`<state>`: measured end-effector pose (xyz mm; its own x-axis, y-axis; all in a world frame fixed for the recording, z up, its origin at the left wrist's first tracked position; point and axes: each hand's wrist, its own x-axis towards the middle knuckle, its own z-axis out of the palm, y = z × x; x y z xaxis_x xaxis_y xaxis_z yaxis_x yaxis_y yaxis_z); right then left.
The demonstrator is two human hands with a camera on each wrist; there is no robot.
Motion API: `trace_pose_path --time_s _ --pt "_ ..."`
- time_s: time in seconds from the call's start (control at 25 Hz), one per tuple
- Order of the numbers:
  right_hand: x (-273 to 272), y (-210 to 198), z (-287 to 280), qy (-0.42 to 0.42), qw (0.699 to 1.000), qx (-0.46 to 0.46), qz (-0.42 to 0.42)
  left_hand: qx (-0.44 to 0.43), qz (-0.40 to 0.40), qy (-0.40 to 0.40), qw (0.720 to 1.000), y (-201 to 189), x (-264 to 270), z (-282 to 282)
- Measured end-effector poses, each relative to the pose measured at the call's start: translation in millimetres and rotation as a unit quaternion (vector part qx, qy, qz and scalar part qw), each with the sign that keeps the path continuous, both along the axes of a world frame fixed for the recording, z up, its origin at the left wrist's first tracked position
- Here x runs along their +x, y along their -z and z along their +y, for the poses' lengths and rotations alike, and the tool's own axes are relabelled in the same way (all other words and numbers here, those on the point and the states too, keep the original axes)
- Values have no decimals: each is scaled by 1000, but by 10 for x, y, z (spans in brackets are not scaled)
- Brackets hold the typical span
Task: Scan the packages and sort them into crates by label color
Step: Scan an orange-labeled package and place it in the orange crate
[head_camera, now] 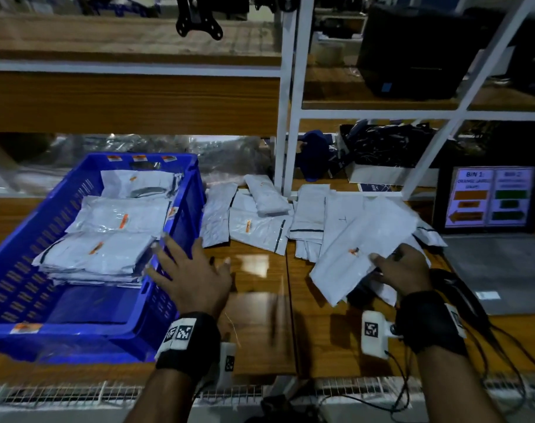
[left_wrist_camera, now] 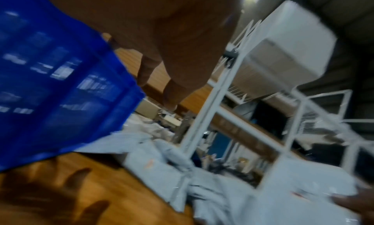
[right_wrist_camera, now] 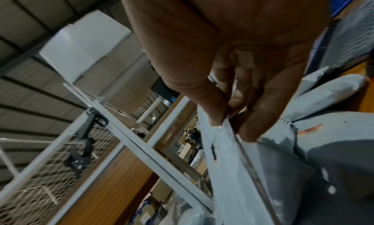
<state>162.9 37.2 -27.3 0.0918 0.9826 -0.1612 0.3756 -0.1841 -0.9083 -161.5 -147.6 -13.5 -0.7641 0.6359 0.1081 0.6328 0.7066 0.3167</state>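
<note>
A blue crate [head_camera: 180, 209] on the left of the wooden bench holds several white mailer packages [head_camera: 119, 218] with orange labels. My left hand [head_camera: 186, 267] hovers with fingers spread and empty over the crate's right rim [left_wrist_camera: 60, 87]. My right hand [head_camera: 400, 270] pinches the edge of a white package with an orange label [head_camera: 363, 239], thumb on top and fingers under it [right_wrist_camera: 228, 148]. Beneath that package a dark object shows; I cannot tell what it is. More white packages [head_camera: 260, 221] lie loose between the crate and my right hand.
An open laptop [head_camera: 492, 199] at the right shows a bin chart with orange and green blocks. White shelf posts [head_camera: 286, 117] rise behind the pile. Cables [head_camera: 473, 325] trail along the bench's right front. Bare wood [head_camera: 260, 300] lies between my hands.
</note>
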Motion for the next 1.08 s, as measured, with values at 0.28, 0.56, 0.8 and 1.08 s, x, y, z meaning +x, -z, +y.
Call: trace_pose_path --time_s 0.28,0.56,0.8,1.08 --pt "-126 -468 -644 -86 979 65 175 173 -438 174 865 -156 776 91" --pt "140 -462 -676 -84 969 27 232 298 -513 206 778 -209 1058 364" --pt "885 -607 -207 -104 985 115 80 227 -472 284 803 -396 1309 638" --pt "1409 -616 46 -237 961 140 9 325 -446 221 804 -624 1982 1003"
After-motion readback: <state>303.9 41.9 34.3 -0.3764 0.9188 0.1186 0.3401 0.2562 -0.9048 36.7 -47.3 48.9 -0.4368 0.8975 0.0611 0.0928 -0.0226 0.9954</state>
